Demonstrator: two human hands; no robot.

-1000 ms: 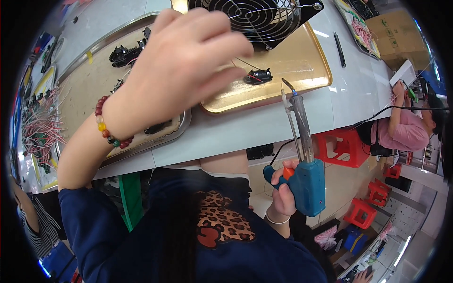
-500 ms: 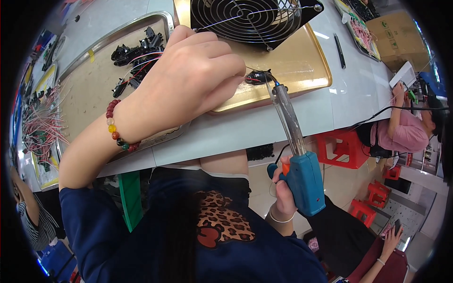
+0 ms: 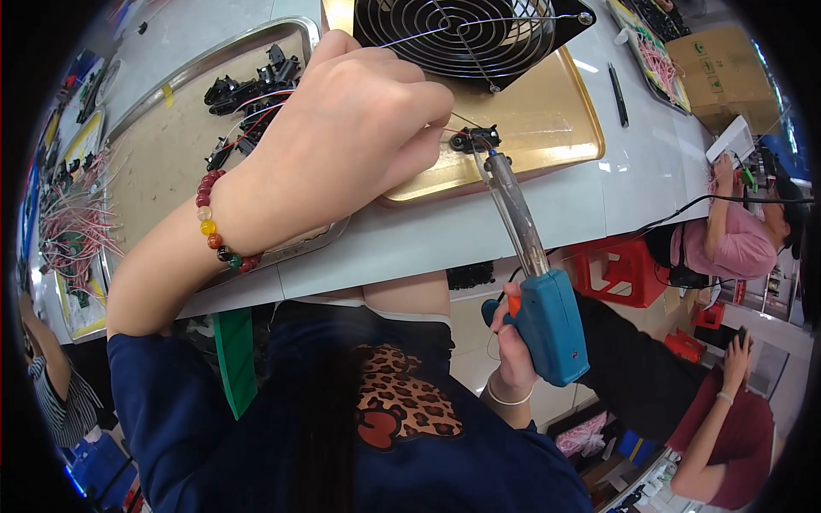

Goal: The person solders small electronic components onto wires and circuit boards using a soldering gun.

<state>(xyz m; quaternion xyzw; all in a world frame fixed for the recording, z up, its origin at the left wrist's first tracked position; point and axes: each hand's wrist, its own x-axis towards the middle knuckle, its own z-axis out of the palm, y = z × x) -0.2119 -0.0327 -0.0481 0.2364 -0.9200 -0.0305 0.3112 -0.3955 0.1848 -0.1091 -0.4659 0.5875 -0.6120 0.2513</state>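
Observation:
My left hand (image 3: 372, 128) reaches over the gold tray (image 3: 556, 150), fingers closed in a pinch. From the fingertips thin wires, one of them red, run to a small black plastic part (image 3: 475, 138) lying on the tray. What else the fingers hold is hidden behind the hand. In my right hand (image 3: 516, 350) is a blue soldering gun (image 3: 552, 329) with an orange trigger, its grip wrapped by the fingers. The metal barrel points up and away, and its tip is at the near side of the black part; contact is hard to tell.
A black fan with a wire guard (image 3: 457, 38) stands at the tray's far side. On the left, a metal-rimmed tray (image 3: 154, 184) holds several black wired parts (image 3: 248, 98). A black pen (image 3: 617, 94) and a cardboard box (image 3: 723, 73) are at right. Other people sit nearby.
The black part has turned and shifted slightly right, and the soldering gun's tip has moved a little left and nearer me. My left hand has edged right. A person at lower right has shifted.

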